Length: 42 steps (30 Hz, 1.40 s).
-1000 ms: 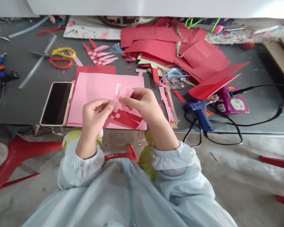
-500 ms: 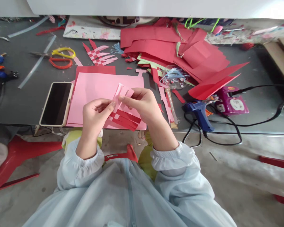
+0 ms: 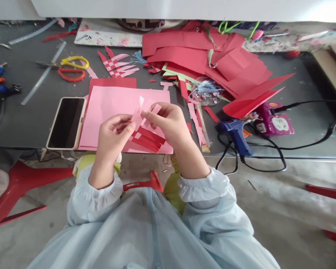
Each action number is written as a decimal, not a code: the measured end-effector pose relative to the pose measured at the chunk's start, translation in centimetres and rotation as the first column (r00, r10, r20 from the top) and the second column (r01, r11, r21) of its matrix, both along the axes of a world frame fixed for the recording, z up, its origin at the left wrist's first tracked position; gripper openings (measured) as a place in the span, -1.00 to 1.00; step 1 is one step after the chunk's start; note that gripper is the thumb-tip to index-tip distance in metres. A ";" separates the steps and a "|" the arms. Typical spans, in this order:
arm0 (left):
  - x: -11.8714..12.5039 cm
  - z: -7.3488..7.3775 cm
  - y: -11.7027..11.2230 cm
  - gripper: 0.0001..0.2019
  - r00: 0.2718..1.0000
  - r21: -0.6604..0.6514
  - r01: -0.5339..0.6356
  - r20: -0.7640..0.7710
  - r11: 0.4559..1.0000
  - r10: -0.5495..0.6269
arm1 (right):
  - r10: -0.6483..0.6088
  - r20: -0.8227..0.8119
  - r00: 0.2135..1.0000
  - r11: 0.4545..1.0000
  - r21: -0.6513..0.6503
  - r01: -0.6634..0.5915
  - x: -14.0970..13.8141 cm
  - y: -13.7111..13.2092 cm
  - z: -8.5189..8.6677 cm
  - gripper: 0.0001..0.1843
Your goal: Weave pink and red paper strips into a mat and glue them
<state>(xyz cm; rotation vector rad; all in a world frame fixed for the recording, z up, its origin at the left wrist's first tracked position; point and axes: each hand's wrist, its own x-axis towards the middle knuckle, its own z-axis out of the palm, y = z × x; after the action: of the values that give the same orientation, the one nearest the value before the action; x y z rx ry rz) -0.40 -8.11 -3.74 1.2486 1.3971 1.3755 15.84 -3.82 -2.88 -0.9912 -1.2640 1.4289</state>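
Head view: one dark grey worktop [image 3: 35,127], backed by a white panel [image 3: 168,8] and set above a concrete floor [image 3: 282,224], on which a red stool [image 3: 25,181] is seen at the left. Laid at the left: one phone [image 3: 67,123], screen dark; one pair of scissors [image 3: 59,67], handles yellow and red. Placed at the far centre: one part-woven paper piece [image 3: 114,66], beside heaped red sheets [image 3: 182,58]. Stationed at the right: one blue glue gun [image 3: 239,136], corded, near a purple box [image 3: 276,123]. Spread at the near edge: pink sheets [image 3: 112,99].

Left hand [image 3: 130,125]: closed, fingers curled, a red-and-pink strip piece [image 3: 149,139] pinched under the thumb. Right hand [image 3: 145,114]: fingers bent, a pink strip of the same piece gripped between thumb and fingers. Both hands are held close together above the pink sheets, the piece between them, forearms angled inward from light blue sleeves [image 3: 100,201].
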 end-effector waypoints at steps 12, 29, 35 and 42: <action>-0.1 0.0 -0.4 -0.71 0.993 -0.101 0.030 0.119 0.994 -0.018 | 0.078 0.198 0.977 0.996 -0.069 -0.065 0.8 0.1 0.4 -0.47; 0.0 -0.1 -0.1 -0.69 0.998 -0.130 0.012 0.057 0.991 -0.004 | 0.034 0.179 0.983 0.998 -0.067 -0.022 0.5 0.4 0.6 -0.51; -0.1 0.0 -0.3 -0.76 0.995 -0.126 0.065 0.080 0.990 -0.055 | 0.011 0.192 0.981 0.999 -0.039 -0.003 0.6 0.5 0.1 -0.58; 0.1 0.7 -0.4 -0.66 0.993 -0.144 0.118 0.028 0.983 -0.115 | 0.015 0.176 0.984 0.999 -0.043 -0.008 0.6 0.4 -0.4 -0.64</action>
<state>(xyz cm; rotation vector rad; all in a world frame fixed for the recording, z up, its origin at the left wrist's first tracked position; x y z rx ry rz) -0.32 -8.48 -3.05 1.1983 1.3628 1.1825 16.40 -3.40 -3.33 -1.1616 -1.3733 1.4063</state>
